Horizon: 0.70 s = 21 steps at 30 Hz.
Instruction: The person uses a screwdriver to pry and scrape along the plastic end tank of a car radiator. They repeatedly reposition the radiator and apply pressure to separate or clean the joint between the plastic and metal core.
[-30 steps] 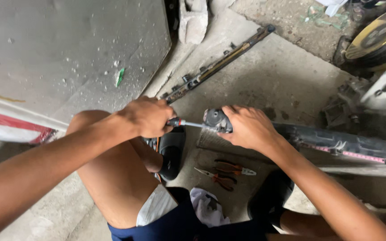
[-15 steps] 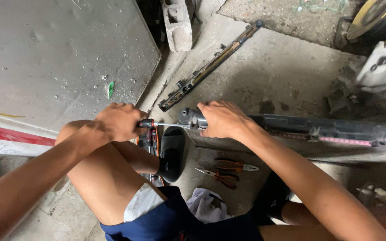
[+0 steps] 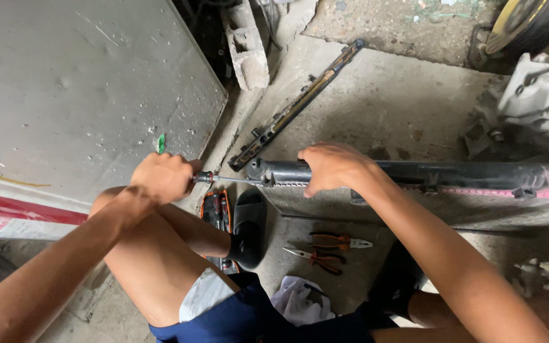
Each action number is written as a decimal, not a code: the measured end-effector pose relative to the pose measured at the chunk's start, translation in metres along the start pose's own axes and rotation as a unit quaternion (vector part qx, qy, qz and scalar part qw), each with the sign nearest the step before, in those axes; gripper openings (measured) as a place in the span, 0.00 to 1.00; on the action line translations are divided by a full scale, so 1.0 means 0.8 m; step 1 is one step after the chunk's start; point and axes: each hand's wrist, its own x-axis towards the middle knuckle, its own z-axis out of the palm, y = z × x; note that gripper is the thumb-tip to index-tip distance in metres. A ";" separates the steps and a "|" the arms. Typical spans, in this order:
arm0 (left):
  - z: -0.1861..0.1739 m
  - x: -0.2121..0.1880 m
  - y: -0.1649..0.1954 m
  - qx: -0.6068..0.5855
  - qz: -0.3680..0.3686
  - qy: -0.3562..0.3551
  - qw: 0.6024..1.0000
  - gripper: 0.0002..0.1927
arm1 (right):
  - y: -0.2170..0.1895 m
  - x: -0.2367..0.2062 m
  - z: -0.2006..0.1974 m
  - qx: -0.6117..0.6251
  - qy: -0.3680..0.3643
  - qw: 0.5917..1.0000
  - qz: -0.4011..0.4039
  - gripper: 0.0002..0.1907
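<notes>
My left hand (image 3: 162, 176) is closed around the handle of a screwdriver (image 3: 223, 180), whose shaft points right into the end of a long dark radiator tank (image 3: 452, 173). My right hand (image 3: 332, 166) grips the top of that tank near its left end. The tank runs off to the right, with pink marks along its edge. My bare knees are below the hands.
Two pliers (image 3: 328, 249) lie on the concrete floor under the tank, beside a black sandal (image 3: 249, 225) and an orange tool case (image 3: 214, 213). A long black strip (image 3: 297, 105) lies diagonally behind. A grey panel (image 3: 77, 82) stands at left, a white cloth (image 3: 300, 298) near my lap.
The view has shifted, so the hands sit slightly lower and farther apart. My right hand slid a little right along the tank; the left hand still holds the screwdriver.
</notes>
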 end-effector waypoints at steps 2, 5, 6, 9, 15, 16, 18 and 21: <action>0.000 -0.010 -0.013 -0.040 -0.031 0.024 0.998 0.13 | 0.001 -0.003 -0.003 -0.005 0.001 1.000 -0.008 0.37; -0.012 -0.039 -0.037 -0.029 -0.044 0.094 0.994 0.11 | 0.004 -0.001 -0.001 0.022 0.005 1.000 0.011 0.39; -0.021 -0.046 -0.042 -0.011 -0.045 0.126 0.991 0.11 | 0.006 0.002 -0.001 0.018 0.003 1.000 0.007 0.39; -0.058 -0.067 -0.048 -0.091 -0.086 0.092 0.988 0.13 | 0.006 0.007 -0.005 0.030 0.001 1.000 -0.003 0.38; -0.147 -0.082 -0.006 -0.060 -0.010 0.131 0.990 0.12 | -0.038 -0.013 -0.048 0.198 0.148 0.966 -0.080 0.46; -0.162 -0.079 0.005 -0.069 0.019 0.132 0.989 0.14 | -0.050 -0.022 -0.056 0.216 0.163 0.959 -0.088 0.48; -0.191 -0.070 0.030 -0.104 0.080 0.148 0.980 0.16 | -0.078 -0.037 -0.067 0.194 0.176 0.956 -0.132 0.51; -0.220 -0.049 0.063 -0.199 0.203 0.279 0.917 0.18 | -0.104 -0.047 -0.075 0.207 0.203 0.946 -0.146 0.49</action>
